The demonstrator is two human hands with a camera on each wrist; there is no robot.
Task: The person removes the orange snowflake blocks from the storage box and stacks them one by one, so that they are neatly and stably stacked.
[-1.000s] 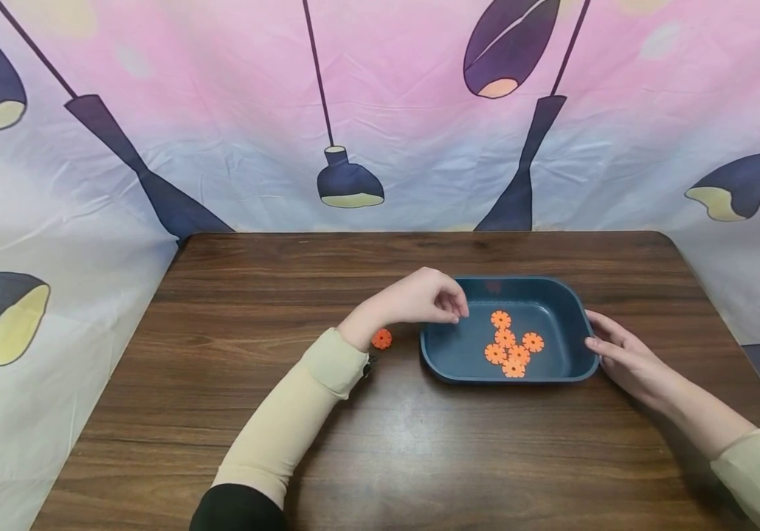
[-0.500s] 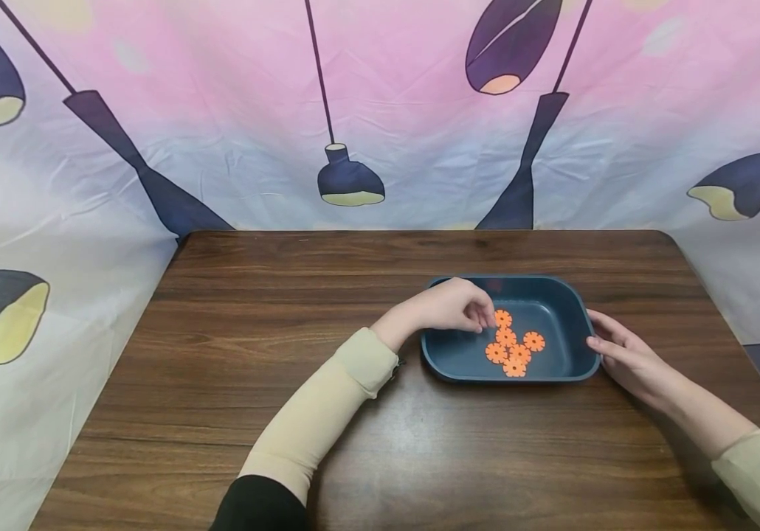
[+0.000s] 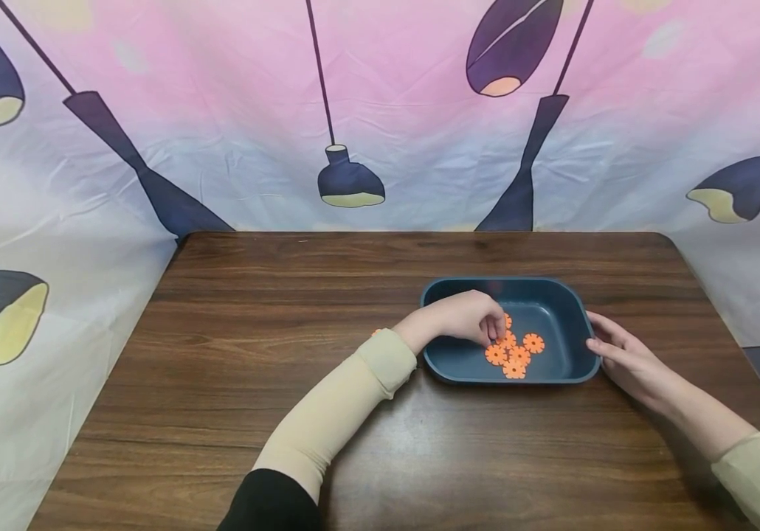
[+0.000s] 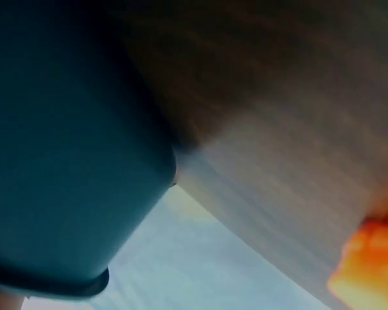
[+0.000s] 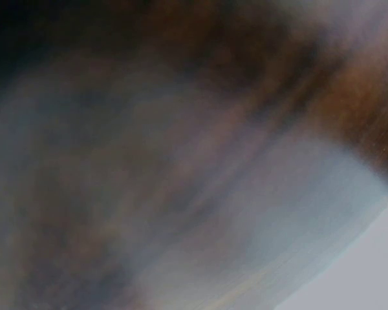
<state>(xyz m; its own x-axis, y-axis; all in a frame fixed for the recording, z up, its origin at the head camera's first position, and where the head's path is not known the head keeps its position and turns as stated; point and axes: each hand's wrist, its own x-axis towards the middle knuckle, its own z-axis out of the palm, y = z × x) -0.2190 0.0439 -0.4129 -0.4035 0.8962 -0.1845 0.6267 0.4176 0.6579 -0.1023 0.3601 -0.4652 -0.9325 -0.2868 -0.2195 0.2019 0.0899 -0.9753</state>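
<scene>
A dark blue rectangular tray [image 3: 562,361] lies on the table with several orange flower-shaped discs [image 3: 515,368] bunched inside. My left hand [image 3: 469,313] reaches over its left side, fingers bent down and fingertips right at the upper discs, partly covering them. I cannot tell whether it grips one. At the tray's right end my right hand [image 3: 629,358] holds the wall, thumb at the rim and fingers along the outside. Up close in the left wrist view are the tray wall [image 4: 71,161] and a blurred orange shape [image 4: 368,271]. The right wrist view is mostly blur.
Another bit of orange [image 3: 376,332] peeks out on the table behind the left sleeve [image 3: 347,398]. The brown wooden table [image 3: 254,295] reaches back to a hanging cloth [image 3: 254,147] printed with lamps.
My left hand has moved right and down, from the tray's left rim to the discs. The left sleeve now mostly covers the disc on the table. My right hand keeps its hold.
</scene>
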